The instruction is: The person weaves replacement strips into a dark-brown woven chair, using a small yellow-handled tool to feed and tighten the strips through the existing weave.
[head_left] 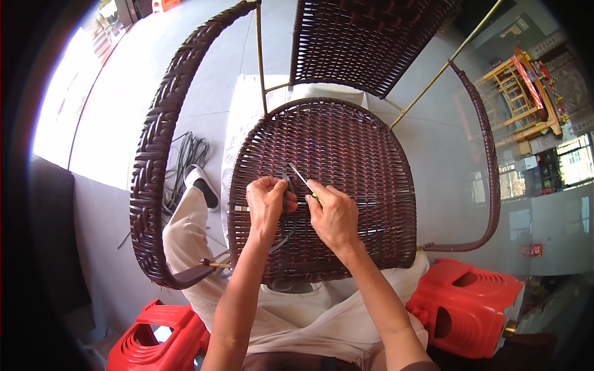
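Fingers (321, 190) closed: left hand (265, 199) pinches strip (290, 183), right hand (336, 216) grips tool (301, 176).

Chair back (371, 46) cut by top edge. Thin tool's (299, 175) handle mostly covered by right hand (335, 217). Dark strip (285, 200) partly behind left hand's (268, 196) fingers. Red stool (139, 353) cropped below.

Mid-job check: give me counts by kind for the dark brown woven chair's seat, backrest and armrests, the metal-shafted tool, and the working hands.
Dark brown woven seat: 1
Dark brown woven backrest: 1
Dark brown curved armrests: 2
Slim metal-shafted tool with yellow at its handle: 1
Bare hands, left hand and right hand: 2
Total: 7
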A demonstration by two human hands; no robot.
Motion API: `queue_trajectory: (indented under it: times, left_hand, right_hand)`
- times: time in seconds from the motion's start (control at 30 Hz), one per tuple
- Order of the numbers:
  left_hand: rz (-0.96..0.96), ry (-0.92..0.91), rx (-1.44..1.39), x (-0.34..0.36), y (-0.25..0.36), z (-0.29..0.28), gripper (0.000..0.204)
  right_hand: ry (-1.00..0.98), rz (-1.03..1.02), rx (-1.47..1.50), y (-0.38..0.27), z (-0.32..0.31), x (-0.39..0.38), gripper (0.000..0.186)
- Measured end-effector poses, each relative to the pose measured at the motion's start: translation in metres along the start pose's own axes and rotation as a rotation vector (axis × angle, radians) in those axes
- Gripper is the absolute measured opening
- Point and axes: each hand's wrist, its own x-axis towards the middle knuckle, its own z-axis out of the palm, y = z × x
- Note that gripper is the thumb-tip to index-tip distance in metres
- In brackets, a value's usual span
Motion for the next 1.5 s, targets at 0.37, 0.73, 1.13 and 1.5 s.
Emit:
queue_trajectory:
  times: [0.37,0.73,1.13,1.5]
  left_hand:
    - [0.155,0.031,-0.042,-0.007,-0.002,0.004,0.021]
    - [0.127,-0.031,0.058,-0.001,-0.004,0.001,0.027]
    - [0.123,-0.028,0.085,-0.002,-0.001,0.001,0.029]
    - [0.154,-0.041,0.066,-0.002,-0.003,0.000,0.029]
  right_hand:
    - [-0.131,-0.012,-0.091,-0.012,-0.012,0.021,0.011]
    - [-0.182,0.063,-0.044,-0.018,-0.021,0.022,0.010]
    - [-0.217,0.022,-0.091,-0.015,-0.012,0.030,0.018]
    - [0.195,-0.112,-0.033,0.010,0.042,-0.018,0.029]
